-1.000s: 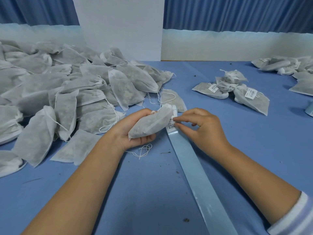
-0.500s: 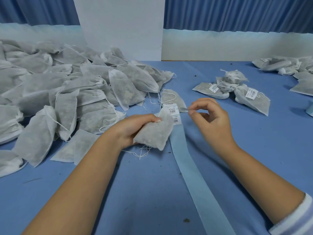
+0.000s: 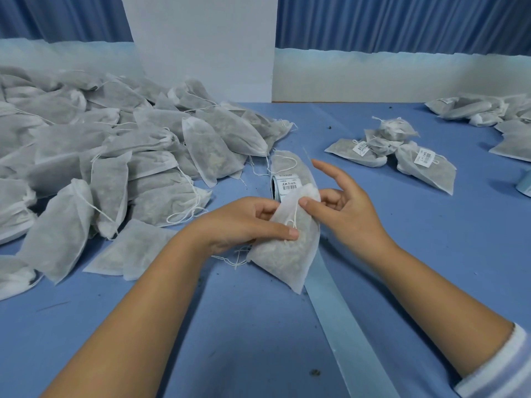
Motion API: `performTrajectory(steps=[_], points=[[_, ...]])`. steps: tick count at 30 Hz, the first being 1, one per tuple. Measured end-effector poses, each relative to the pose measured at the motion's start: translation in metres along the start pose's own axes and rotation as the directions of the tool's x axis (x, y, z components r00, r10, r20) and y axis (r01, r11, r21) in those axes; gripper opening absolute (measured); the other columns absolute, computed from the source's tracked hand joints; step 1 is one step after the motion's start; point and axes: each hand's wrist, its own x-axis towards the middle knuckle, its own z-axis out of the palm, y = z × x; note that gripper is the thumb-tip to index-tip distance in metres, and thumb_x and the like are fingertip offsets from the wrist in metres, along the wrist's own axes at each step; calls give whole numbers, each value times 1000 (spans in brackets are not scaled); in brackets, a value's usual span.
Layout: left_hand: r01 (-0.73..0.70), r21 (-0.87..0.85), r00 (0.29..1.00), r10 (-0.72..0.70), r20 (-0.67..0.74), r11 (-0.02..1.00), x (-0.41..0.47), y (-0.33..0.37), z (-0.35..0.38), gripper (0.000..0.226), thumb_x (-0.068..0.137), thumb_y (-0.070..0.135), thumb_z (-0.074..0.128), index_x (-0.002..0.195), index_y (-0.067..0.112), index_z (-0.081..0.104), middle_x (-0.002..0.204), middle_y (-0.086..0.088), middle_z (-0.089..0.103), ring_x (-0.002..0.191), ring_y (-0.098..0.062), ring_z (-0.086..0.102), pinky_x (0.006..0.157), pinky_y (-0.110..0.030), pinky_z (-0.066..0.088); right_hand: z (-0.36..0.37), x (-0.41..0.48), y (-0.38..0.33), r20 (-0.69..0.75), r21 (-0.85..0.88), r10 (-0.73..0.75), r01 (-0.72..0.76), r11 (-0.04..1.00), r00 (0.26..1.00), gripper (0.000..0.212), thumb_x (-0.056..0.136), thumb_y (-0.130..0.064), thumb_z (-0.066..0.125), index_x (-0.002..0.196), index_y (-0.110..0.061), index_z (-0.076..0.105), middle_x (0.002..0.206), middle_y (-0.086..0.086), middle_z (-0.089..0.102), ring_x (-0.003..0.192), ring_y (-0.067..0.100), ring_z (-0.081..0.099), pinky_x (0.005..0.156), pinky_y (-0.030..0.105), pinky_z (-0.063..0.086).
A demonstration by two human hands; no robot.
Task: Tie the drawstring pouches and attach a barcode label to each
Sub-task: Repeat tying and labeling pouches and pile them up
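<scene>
Blue table [image 3: 258,326], white panel [image 3: 201,44] + blue curtain [image 3: 402,21] behind. Pouch [image 3: 290,254] is held mid-table, just above a pale strip [image 3: 344,334]. Long axis runs far-to-near: mouth end up by the label roll [image 3: 287,185], bottom corner toward camera, leaning slightly right. L hand [image 3: 244,222] grips its left side, thumb across the front by the string [image 3: 291,222]. R hand [image 3: 350,214] pinches the mouth end w/ thumb, index straight. Half a sec ago pouch lay crosswise in L hand, R hand off it. Untied pile [image 3: 100,156] left; labelled pouches [image 3: 402,156] far right.
</scene>
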Motion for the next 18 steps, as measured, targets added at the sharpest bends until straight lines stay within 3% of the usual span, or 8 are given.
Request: performTrajectory(steps=[4,8,12,15,18], points=[[15,38,1000,-16,9,999,-1,-1,-2,30,84,9,75,113,13,71,109,-5,75,100,-16,72,80,-23,57,-1,1,2,-23,-9,-13,13,1000,1000,56,85,-9,73,126,-42,53,86,26,67,74,19,62,78,28,53],[36,25,999,-35,-10,999,-2,-1,-6,23,85,8,75,107,17,73,102,-5,76,91,-14,73,72,-23,57,-1,3,1,-28,-10,-8,7,1000,1000,53,84,-12,75,126,-38,55,91,14,71,79,19,64,84,37,56],[42,49,997,-38,-73,998,0,-3,-9,19,84,9,76,101,18,75,106,-11,75,94,-19,72,84,-32,58,0,1,-2,-102,-114,-74,62,992,992,37,85,-17,74,117,-34,64,97,-1,62,82,6,59,89,46,54],[43,84,992,-33,-126,996,0,-3,-10,22,83,11,77,104,14,74,106,-11,75,95,-21,72,86,-32,56,-1,0,-6,-126,-112,-100,86,990,987,24,87,-15,71,109,-24,69,94,-1,62,81,6,57,84,45,53],[49,140,985,-24,-173,989,0,-3,-9,25,82,15,78,106,10,71,101,-8,76,87,-14,71,74,-22,56,0,-2,-8,-132,-110,-117,103,989,984,10,87,-14,71,92,-22,72,96,6,66,80,5,58,76,39,54]])
